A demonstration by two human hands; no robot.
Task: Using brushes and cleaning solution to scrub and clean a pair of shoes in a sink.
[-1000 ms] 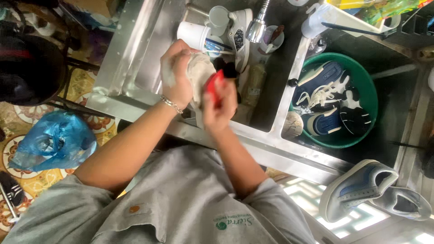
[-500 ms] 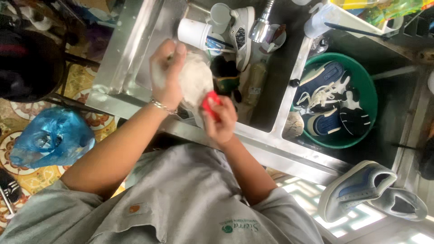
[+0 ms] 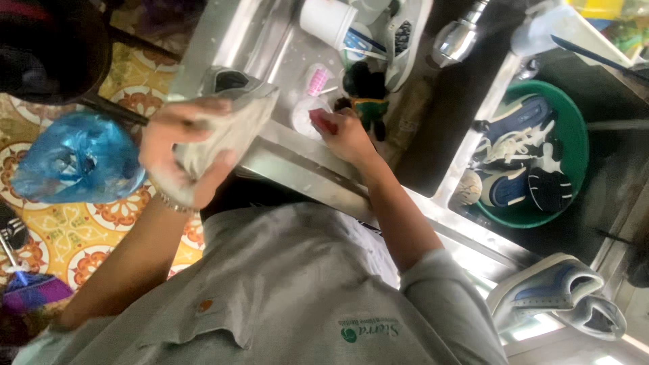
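My left hand (image 3: 177,157) grips a grey shoe (image 3: 230,118), held up over the front edge of the steel sink (image 3: 284,47). My right hand (image 3: 346,134) is lower in the sink and closed around a red-handled brush (image 3: 323,120). That brush rests near a small white round dish (image 3: 304,111) with a pink brush (image 3: 316,80) just beyond it. The two hands are apart, the shoe to the left of the brush.
A white cup (image 3: 328,21) and a white shoe (image 3: 405,37) lie at the sink's back, near a tap head (image 3: 456,39). A green basin (image 3: 534,152) holds blue and white shoes. Two grey-blue shoes (image 3: 561,294) sit at the right. A blue bag (image 3: 74,159) lies on the patterned floor.
My left hand has lifted the shoe left and away from the brush. My right hand has dropped into the sink with the red brush. The view has moved closer.
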